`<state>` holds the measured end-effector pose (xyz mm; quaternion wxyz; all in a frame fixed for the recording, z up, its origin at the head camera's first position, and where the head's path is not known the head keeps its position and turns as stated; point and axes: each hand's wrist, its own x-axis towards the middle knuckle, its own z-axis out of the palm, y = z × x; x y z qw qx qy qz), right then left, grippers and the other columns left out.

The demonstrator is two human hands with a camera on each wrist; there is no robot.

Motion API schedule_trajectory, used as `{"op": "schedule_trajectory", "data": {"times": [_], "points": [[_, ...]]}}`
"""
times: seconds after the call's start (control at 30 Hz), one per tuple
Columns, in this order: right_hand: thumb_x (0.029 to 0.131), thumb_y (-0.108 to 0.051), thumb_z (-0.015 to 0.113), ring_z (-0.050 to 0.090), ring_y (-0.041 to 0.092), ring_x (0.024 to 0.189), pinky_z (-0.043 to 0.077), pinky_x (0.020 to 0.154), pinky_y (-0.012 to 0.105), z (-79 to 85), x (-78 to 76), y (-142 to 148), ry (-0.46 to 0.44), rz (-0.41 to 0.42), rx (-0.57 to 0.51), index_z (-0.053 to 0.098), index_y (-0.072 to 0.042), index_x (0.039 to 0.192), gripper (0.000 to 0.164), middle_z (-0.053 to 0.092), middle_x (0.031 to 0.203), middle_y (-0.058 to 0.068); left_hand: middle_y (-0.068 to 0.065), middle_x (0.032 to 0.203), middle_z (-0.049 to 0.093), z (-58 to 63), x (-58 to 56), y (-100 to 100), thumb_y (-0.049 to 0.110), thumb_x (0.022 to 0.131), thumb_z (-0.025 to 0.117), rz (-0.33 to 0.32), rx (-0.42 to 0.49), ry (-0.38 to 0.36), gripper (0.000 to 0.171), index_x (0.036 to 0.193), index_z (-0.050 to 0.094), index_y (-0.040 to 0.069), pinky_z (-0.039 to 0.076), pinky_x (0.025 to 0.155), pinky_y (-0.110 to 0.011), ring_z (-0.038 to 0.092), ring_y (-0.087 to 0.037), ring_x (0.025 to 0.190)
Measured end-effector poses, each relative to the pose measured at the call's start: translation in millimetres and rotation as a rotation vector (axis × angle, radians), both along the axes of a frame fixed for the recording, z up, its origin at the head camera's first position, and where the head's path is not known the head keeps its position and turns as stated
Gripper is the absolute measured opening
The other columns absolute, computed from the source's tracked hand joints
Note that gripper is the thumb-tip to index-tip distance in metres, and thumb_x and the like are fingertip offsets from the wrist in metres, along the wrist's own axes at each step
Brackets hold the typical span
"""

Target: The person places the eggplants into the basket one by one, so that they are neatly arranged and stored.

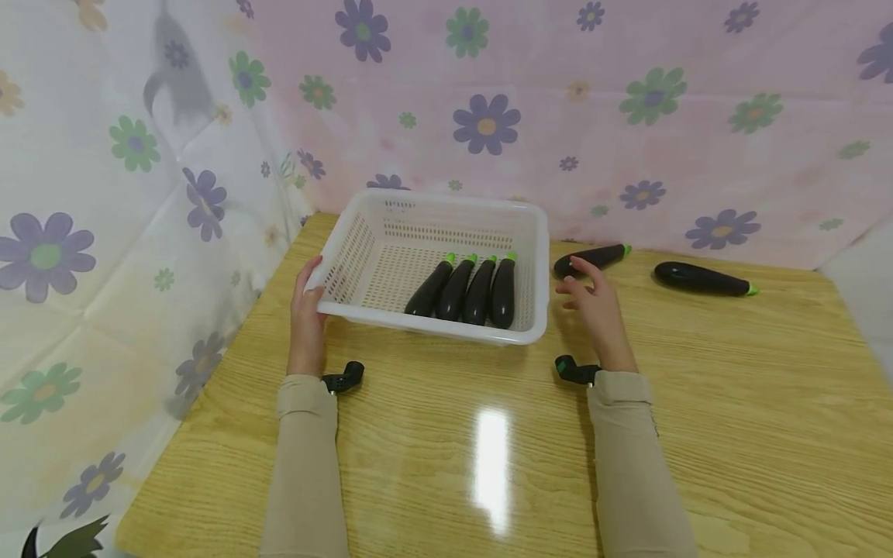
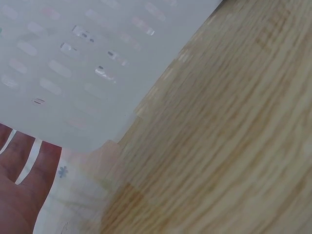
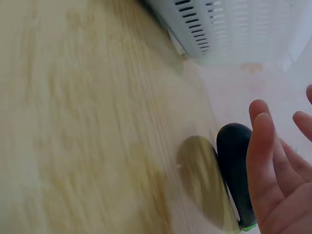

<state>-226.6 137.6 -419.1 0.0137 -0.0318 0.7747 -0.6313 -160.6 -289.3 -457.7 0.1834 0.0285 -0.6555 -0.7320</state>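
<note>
A white slotted plastic basket (image 1: 446,329) stands on the wooden table with several dark eggplants (image 1: 477,291) lying side by side in its right half. My left hand (image 1: 307,318) holds the basket's left rim; in the left wrist view its fingers (image 2: 39,175) reach up against the outer wall, partly hidden. Right of the basket, my right hand (image 1: 596,310) hovers with loosely bent, spread fingers and holds nothing. Just beyond it lies a loose eggplant (image 1: 600,257), partly covered by the fingers in the head view. Another eggplant (image 1: 701,279) rests farther right.
The wooden table (image 1: 753,403) extends in front and to the right. A flower-printed pink cloth (image 1: 544,101) hangs behind it, and a pale flowered cloth (image 1: 105,201) hangs along the left. Light reflects off the tabletop near the front.
</note>
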Motion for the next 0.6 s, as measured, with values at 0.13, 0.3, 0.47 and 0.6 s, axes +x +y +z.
{"op": "schedule_trajectory", "data": {"times": [0.13, 0.3, 0.47, 0.6], "points": [[0.092, -0.023, 0.047, 0.056, 0.033, 0.099, 0.048, 0.073, 0.041, -11.8, -9.6, 4.4, -0.010, 0.072, 0.065, 0.029, -0.015, 0.140, 0.052, 0.031, 0.139, 0.013, 0.004, 0.137, 0.035, 1.9, 0.1, 0.6, 0.030, 0.092, 0.038, 0.000, 0.016, 0.000, 0.041, 0.133, 0.039, 0.032, 0.030, 0.094, -0.040, 0.039, -0.018, 0.119], [0.092, -0.025, 0.047, 0.055, 0.030, 0.100, 0.047, 0.076, 0.041, -16.0, -15.7, 4.1, -0.016, 0.147, 0.133, 0.023, -0.017, 0.142, 0.056, 0.004, 0.149, -0.002, 0.005, 0.136, 0.036, 0.5, -1.9, -0.7, 0.028, 0.092, 0.038, 0.010, 0.022, -0.006, 0.040, 0.132, 0.040, 0.033, 0.031, 0.093, -0.040, 0.040, -0.018, 0.118], [0.092, -0.030, 0.046, 0.057, 0.028, 0.096, 0.048, 0.072, 0.036, -15.6, -16.6, 5.1, -0.017, 0.151, 0.213, 0.022, -0.022, 0.142, 0.056, -0.001, 0.148, -0.007, 0.004, 0.136, 0.036, 4.4, 0.6, 1.2, 0.029, 0.092, 0.036, -0.001, 0.017, -0.018, 0.041, 0.133, 0.038, 0.033, 0.030, 0.094, -0.040, 0.040, -0.018, 0.118], [0.093, -0.034, 0.043, 0.058, 0.028, 0.092, 0.045, 0.068, 0.036, -13.4, -17.7, 7.1, 0.021, 0.163, 0.383, 0.020, -0.019, 0.143, 0.057, -0.001, 0.149, -0.001, 0.001, 0.136, 0.036, 18.0, 7.6, 6.8, 0.024, 0.092, 0.034, -0.009, 0.040, -0.027, 0.042, 0.134, 0.038, 0.029, 0.031, 0.094, -0.039, 0.039, -0.021, 0.119]]}}
